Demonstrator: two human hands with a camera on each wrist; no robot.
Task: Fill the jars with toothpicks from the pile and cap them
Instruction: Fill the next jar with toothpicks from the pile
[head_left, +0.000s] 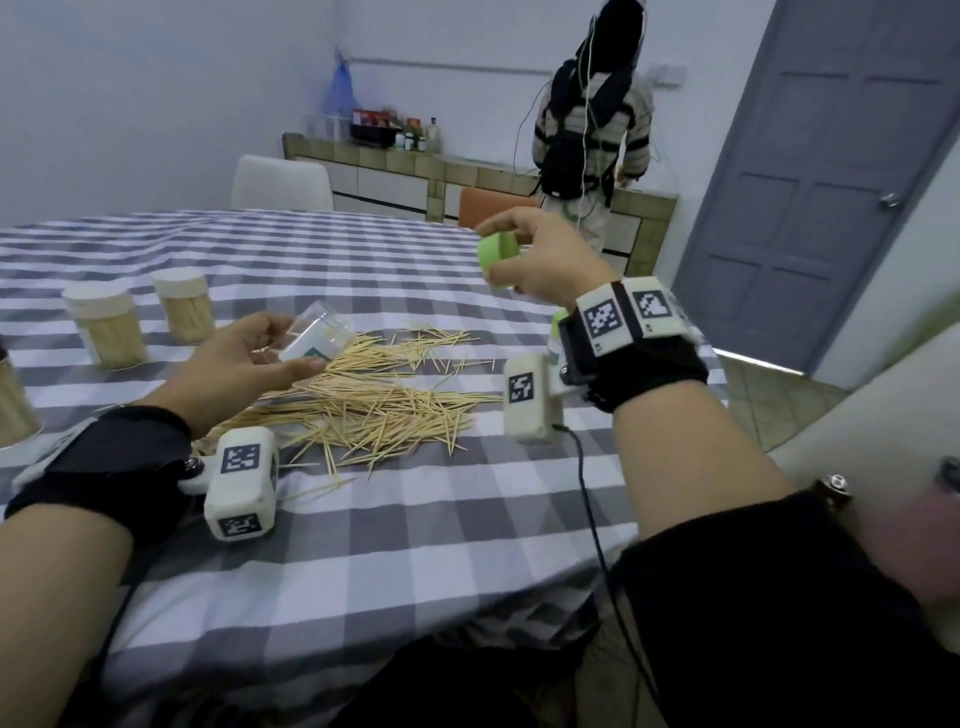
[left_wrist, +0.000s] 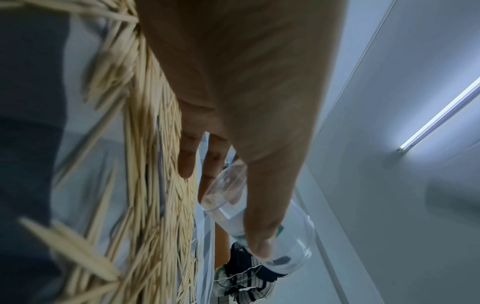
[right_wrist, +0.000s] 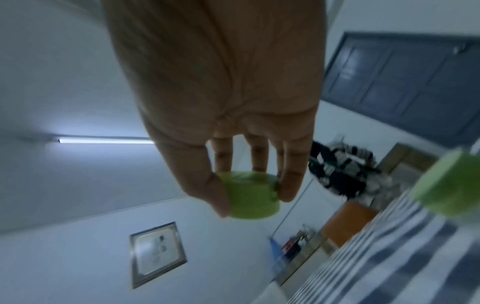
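Checked grey-and-white cloth covers the table (head_left: 467, 519), with the toothpick pile (head_left: 374, 400) loose at its middle and two filled jars (head_left: 183, 306) capped at far left. Over the pile, the left hand (head_left: 234, 369) curls thumb and fingers round an empty clear jar (head_left: 317, 338), tilted. Raised apart, the right hand (head_left: 545, 260) pinches a green cap (head_left: 498, 260). Filling looks about to begin: the cap probably needs setting down so that hand can gather toothpicks.

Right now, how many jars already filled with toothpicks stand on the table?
3: two filled jars stand side by side beyond the left hand, a third at the left edge, partly cut off.
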